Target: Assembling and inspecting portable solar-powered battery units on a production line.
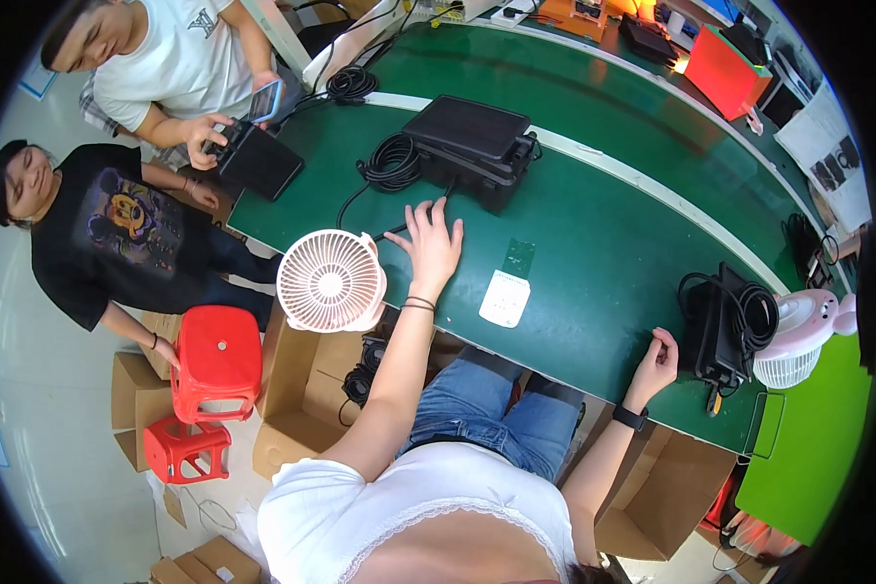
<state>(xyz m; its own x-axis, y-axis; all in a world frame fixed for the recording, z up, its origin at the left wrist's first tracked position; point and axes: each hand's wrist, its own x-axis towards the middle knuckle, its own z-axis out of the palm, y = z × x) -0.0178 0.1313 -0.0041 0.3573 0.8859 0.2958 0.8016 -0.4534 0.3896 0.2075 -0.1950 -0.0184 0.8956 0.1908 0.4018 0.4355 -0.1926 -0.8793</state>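
My left hand (434,245) lies flat on the green table with its fingers spread, holding nothing. Its fingertips reach toward a black box with a lid-like panel (469,146), where a black cable runs close to them. The coiled black cable (393,164) lies left of that box. Beside my left wrist stands a white round fan (330,280) at the table's edge. My right hand (655,368) rests at the near edge, its fingers loosely curled with nothing visible in them. Just right of it sits another black box (712,336) with cable coiled on top.
A pink-and-white fan (798,326) stands at the right end. A white card (505,298) lies mid-table. At left, one person holds a phone (265,101) and a black device (261,161); another touches red stools (218,350). Cardboard boxes (292,438) stand below the table.
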